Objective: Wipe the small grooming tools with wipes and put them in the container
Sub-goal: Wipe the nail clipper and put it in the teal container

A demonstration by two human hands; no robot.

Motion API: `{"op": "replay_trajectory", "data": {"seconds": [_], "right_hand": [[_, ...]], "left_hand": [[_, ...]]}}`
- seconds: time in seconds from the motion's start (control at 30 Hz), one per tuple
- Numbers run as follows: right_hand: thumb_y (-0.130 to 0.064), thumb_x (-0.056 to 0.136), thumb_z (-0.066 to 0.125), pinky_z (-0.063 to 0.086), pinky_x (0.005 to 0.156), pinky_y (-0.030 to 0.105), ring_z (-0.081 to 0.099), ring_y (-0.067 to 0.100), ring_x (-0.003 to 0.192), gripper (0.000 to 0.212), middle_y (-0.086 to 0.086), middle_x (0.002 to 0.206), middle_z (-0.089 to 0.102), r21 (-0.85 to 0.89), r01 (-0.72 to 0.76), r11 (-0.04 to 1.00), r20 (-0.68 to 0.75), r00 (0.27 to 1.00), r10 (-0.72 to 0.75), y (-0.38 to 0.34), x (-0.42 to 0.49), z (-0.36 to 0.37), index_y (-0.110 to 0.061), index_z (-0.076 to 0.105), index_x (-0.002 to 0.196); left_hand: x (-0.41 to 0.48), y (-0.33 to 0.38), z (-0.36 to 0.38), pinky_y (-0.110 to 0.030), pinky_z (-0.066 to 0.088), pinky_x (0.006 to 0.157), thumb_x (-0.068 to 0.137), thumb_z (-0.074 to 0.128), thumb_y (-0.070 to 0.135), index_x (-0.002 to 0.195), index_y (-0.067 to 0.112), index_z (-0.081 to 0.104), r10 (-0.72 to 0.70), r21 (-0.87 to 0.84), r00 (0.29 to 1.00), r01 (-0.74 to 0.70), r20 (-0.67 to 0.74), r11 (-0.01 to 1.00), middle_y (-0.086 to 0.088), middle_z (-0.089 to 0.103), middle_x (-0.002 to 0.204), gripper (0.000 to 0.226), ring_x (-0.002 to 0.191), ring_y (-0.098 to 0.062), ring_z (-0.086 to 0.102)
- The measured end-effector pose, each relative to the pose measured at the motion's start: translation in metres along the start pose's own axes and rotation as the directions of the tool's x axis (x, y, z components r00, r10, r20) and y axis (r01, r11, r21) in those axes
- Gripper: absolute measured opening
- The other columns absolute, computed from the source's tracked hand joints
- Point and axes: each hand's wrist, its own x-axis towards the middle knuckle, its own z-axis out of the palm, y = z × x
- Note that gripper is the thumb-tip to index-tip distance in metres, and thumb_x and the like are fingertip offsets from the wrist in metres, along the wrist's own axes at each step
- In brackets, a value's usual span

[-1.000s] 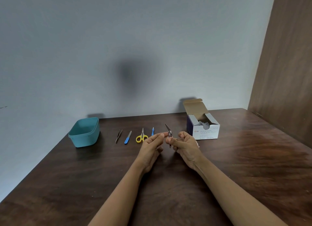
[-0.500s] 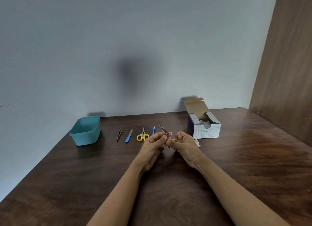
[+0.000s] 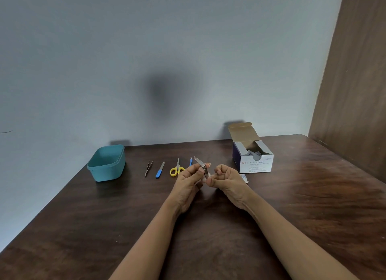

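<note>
— Where is the clipper?
— Just right of the frame's centre, above the dark wooden table (image 3: 302,206). The left hand (image 3: 188,182) has its grip closed on the silver metal nail clipper (image 3: 201,164), thumb and fingers pinching its body, and the lever sticks up toward the upper left.
— And the other hand?
— The right hand (image 3: 228,181) has its fingers curled, its grip pinching a small white wipe (image 3: 205,178) against the clipper's lower end.
— The rest?
— In a row left of the hands lie thin metal tweezers (image 3: 148,167), a blue-handled nail file (image 3: 160,170), yellow-handled scissors (image 3: 177,170) and a small blue tool (image 3: 190,161) half hidden. The teal plastic container (image 3: 106,164) stands at centre left, and the open white-and-blue box of alcohol swabs (image 3: 255,163) at centre right.
</note>
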Motion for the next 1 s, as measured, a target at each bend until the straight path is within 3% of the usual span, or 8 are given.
{"op": "replay_trajectory", "data": {"seconds": [0.2,0.33,0.43,0.57,0.7,0.87,1.0], "right_hand": [[0.003,0.062,0.077,0.052,0.077,0.025,0.071,0.028,0.076,0.048,0.022,0.078,0.072,-0.005,0.031,1.0,-0.036,0.999,-0.031,0.004,0.0022,0.0006,-0.016,0.036,0.077],[0.003,0.066,0.076,0.052,0.076,0.023,0.07,0.022,0.071,0.046,0.015,0.07,0.071,-0.015,0.027,1.0,-0.065,0.998,-0.027,0.0027,0.001,0.002,-0.016,0.035,0.075],[0.003,0.077,0.07,0.043,0.066,0.021,0.063,0.012,0.066,0.042,0.003,0.062,0.067,-0.046,0.015,0.999,-0.07,0.997,-0.018,-0.0007,-0.0019,0.0038,-0.017,0.033,0.072],[0.003,0.085,0.061,0.034,0.057,0.019,0.055,0.002,0.056,0.038,-0.005,0.057,0.063,-0.017,-0.004,1.0,-0.063,0.998,0.002,-0.0027,-0.0028,0.0026,-0.016,0.031,0.071],[0.011,0.078,0.064,0.049,0.064,0.017,0.068,0.012,0.065,0.039,0.008,0.067,0.071,0.021,-0.001,1.0,-0.027,1.0,0.002,-0.0029,-0.0012,0.0017,-0.015,0.036,0.073],[0.014,0.071,0.071,0.054,0.072,0.024,0.07,0.026,0.073,0.046,0.022,0.076,0.071,-0.116,0.068,0.991,-0.064,0.995,-0.076,0.0047,-0.0003,0.0058,-0.014,0.036,0.075],[0.014,0.072,0.07,0.053,0.07,0.022,0.069,0.02,0.067,0.045,0.015,0.069,0.071,-0.103,0.083,0.991,-0.104,0.99,-0.093,0.0047,-0.0009,0.0039,-0.014,0.036,0.073]], "left_hand": [[0.0006,-0.0017,0.0017,-0.033,0.042,0.09,0.082,0.06,0.017,0.09,0.015,0.074,0.008,-0.005,1.0,-0.008,-0.006,1.0,-0.009,0.061,0.101,0.016,0.099,-0.026,0.051],[0.0011,-0.0027,-0.0001,-0.033,0.038,0.088,0.081,0.062,0.022,0.097,0.016,0.072,-0.001,0.045,1.0,0.002,-0.005,0.999,-0.004,0.065,0.099,0.02,0.096,-0.018,0.055],[0.0026,-0.0041,-0.0026,-0.034,0.037,0.09,0.08,0.063,0.023,0.099,0.01,0.069,-0.005,0.062,1.0,0.005,-0.005,0.998,-0.003,0.066,0.096,0.023,0.095,-0.019,0.056],[0.0012,-0.0021,0.0004,-0.027,0.04,0.077,0.08,0.061,0.022,0.095,0.003,0.061,0.018,0.067,1.0,-0.018,0.003,0.998,0.007,0.069,0.09,0.024,0.073,-0.001,0.061],[0.0003,-0.0009,0.0011,-0.028,0.043,0.081,0.078,0.062,0.018,0.098,0.006,0.064,0.018,0.002,0.999,-0.018,-0.028,1.0,0.003,0.071,0.098,0.024,0.079,-0.009,0.06],[0.0013,-0.0021,0.0,-0.03,0.049,0.084,0.08,0.061,0.018,0.098,0.008,0.069,0.017,-0.022,0.999,-0.018,-0.028,1.0,0.0,0.07,0.095,0.022,0.096,-0.02,0.057],[0.0004,-0.003,0.0017,-0.034,0.044,0.09,0.08,0.063,0.02,0.1,0.008,0.069,0.001,0.045,0.999,0.001,-0.038,0.999,-0.011,0.067,0.103,0.024,0.101,-0.025,0.056]]}}
